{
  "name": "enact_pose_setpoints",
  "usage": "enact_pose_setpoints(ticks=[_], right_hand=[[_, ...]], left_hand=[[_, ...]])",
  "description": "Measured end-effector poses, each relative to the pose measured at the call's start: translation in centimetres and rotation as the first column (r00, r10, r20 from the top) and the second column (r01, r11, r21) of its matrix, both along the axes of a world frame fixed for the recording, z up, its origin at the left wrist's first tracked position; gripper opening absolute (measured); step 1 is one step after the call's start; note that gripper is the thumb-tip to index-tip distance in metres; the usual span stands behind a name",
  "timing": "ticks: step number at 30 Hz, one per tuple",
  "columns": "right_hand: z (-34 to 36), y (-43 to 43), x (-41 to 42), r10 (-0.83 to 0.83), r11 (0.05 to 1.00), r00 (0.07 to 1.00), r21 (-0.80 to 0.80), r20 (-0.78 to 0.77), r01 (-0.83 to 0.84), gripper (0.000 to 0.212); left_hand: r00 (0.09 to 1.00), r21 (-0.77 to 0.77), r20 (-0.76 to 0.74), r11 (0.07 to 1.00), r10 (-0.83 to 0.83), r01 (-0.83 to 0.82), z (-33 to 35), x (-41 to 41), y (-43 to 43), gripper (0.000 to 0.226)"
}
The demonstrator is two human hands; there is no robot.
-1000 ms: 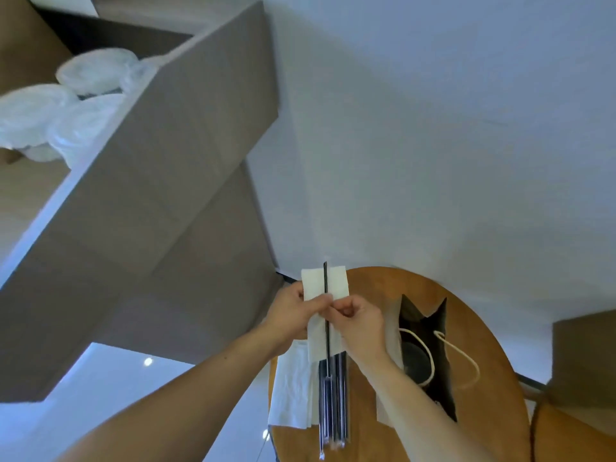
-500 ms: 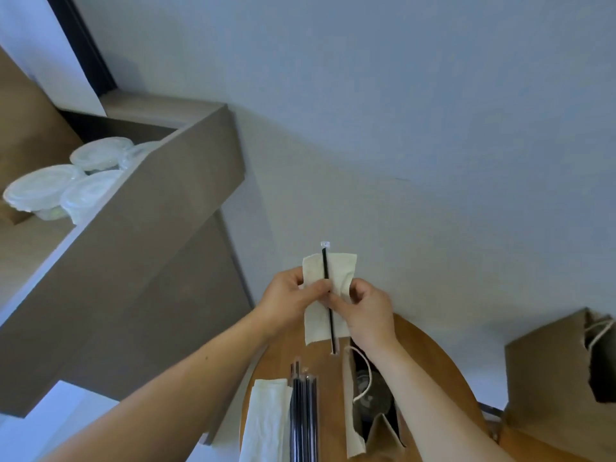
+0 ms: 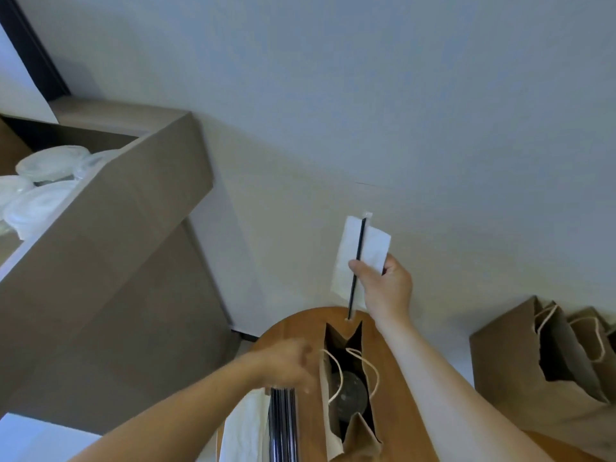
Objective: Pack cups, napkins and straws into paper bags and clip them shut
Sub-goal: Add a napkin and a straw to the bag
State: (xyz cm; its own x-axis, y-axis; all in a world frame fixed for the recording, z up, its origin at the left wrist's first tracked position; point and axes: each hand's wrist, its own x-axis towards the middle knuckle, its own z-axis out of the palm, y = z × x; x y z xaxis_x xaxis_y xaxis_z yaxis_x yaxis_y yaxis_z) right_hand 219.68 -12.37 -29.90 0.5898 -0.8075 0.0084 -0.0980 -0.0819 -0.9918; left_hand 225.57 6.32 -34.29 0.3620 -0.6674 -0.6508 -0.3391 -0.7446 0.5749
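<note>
A black straw (image 3: 357,261) lies against a white napkin (image 3: 350,258); the paper bag (image 3: 358,435) is brown on a wood-brown table (image 3: 400,395).

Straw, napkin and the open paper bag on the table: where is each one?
straw (image 3: 359,245), head view, upper part of the black shaft.
napkin (image 3: 345,261), head view, white left half.
open paper bag (image 3: 361,440), head view, brown near wall.
</note>
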Motion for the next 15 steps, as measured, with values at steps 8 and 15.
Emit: enact_pose_setpoints(ticks=[8,15], right_hand=[[-6.9,2.8,-0.7,0.134,0.979,0.869,-0.072,-0.476,-0.191,0.011],[-9.3,1.5,-4.8,0.152,0.909,0.582,-0.118,-0.799,-0.399,0.019]], left_hand=[[0.974,0.064,-0.053,0.974,0.222,-0.219,-5.6,-5.4,-2.7,0.027],[0.839,0.128,-0.228,0.87,0.494,-0.477,-6.3,-5.9,-2.4,0.04]])
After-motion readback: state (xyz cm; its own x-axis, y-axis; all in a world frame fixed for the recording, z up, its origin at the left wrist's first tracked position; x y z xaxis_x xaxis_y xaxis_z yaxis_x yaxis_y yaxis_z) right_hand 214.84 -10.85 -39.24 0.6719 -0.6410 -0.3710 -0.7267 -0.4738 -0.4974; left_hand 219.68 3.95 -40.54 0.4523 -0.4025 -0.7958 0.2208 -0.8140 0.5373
